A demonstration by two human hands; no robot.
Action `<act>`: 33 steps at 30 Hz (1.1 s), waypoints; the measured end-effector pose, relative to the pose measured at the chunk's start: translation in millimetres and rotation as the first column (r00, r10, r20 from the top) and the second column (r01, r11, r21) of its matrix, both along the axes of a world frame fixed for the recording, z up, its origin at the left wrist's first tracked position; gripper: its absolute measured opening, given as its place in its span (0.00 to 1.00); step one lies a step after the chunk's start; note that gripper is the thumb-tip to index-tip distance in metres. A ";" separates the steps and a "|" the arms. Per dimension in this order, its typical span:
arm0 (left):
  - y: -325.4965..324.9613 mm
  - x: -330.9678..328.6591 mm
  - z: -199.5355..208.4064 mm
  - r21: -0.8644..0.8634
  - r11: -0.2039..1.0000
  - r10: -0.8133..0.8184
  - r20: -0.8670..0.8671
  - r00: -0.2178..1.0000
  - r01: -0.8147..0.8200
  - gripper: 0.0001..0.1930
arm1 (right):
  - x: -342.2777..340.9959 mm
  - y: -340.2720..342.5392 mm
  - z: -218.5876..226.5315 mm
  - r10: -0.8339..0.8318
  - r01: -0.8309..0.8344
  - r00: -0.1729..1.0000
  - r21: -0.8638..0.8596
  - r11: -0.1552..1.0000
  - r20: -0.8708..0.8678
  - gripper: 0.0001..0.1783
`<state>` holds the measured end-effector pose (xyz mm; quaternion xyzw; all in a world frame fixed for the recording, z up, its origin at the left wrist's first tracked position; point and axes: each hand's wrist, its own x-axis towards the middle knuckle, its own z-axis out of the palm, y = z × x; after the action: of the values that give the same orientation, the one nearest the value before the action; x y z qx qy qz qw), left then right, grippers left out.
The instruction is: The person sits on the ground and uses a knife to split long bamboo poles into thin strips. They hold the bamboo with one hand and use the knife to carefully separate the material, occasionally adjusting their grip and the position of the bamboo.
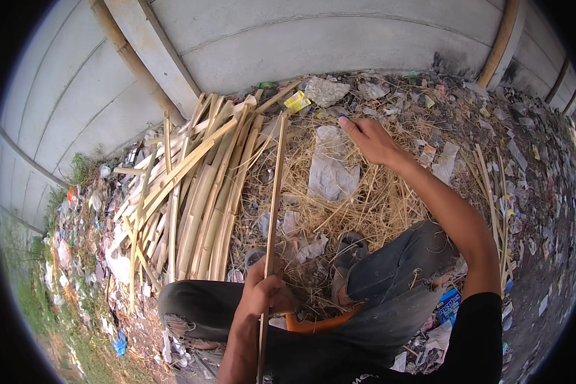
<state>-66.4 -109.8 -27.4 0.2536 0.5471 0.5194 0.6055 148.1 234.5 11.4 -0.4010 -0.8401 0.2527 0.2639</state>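
My left hand (262, 293) is closed round a long, narrow bamboo strip (276, 185). The strip stands nearly upright in the view, running from below the hand up beside the bamboo pile. Further off, my right hand (368, 139) is stretched out over the straw-like shavings (390, 198), its fingers curled. A small dark thing shows by its thumb, too unclear to name. To the left lies a heap of split bamboo strips (198, 211), most of them pointing towards the wall.
A concrete panel wall (339, 38) with bamboo poles (134, 61) closes off the far side. A pale stone (327, 91) and a crumpled whitish sheet (333, 168) lie among litter. More thin strips (489, 185) are at the right. An orange curved thing (323, 324) shows between my legs.
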 end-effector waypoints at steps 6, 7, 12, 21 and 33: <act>10.8 -6.9 20.8 0.036 0.998 0.033 0.240 0.970 -0.043 0.12 | -35.3 -96.8 40.6 0.448 -0.439 0.878 -0.088 0.894 0.170 0.32; 13.5 -7.8 20.0 0.057 0.998 0.010 0.274 0.962 -0.027 0.12 | -41.5 -113.2 46.6 0.505 -0.485 0.844 -0.146 0.863 0.181 0.32; 17.5 -14.6 19.4 0.042 0.999 0.001 0.261 0.965 -0.013 0.13 | -63.8 -167.1 28.0 0.676 -0.669 0.709 -0.113 0.735 0.202 0.36; 14.6 -6.6 7.7 -0.024 1.000 0.021 0.186 0.982 -0.016 0.14 | -70.6 -157.9 26.5 0.558 -0.545 0.783 -0.130 0.828 0.274 0.37; 5.7 -1.2 7.2 0.002 1.000 0.007 0.140 0.990 -0.007 0.09 | -65.7 -164.9 13.6 0.633 -0.648 0.734 -0.027 0.761 0.245 0.40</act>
<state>-67.6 -104.1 -20.2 0.2155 0.5036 0.5385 0.6402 82.4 69.7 25.0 -0.1067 -0.9592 0.2523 0.0694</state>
